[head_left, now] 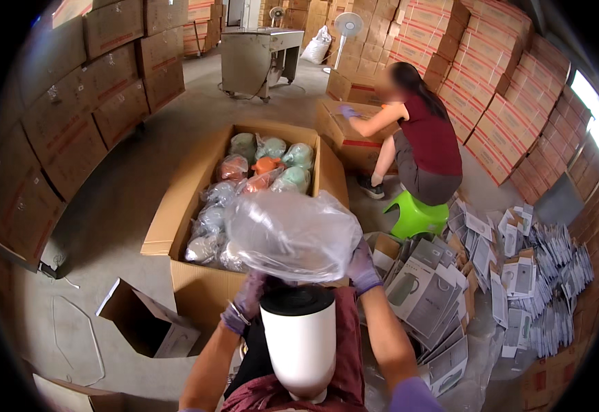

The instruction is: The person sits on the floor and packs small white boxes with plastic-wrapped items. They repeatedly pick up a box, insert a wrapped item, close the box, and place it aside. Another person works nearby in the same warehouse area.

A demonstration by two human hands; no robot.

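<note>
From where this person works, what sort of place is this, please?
Probably a warehouse or packing area: tall stacks of cardboard cartons, a large open carton of plastic-wrapped items, and piles of flattened printed boxes.

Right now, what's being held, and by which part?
A clear plastic bag: the right hand holds its right edge; the left hand is at its lower left, its grip partly hidden.
</note>
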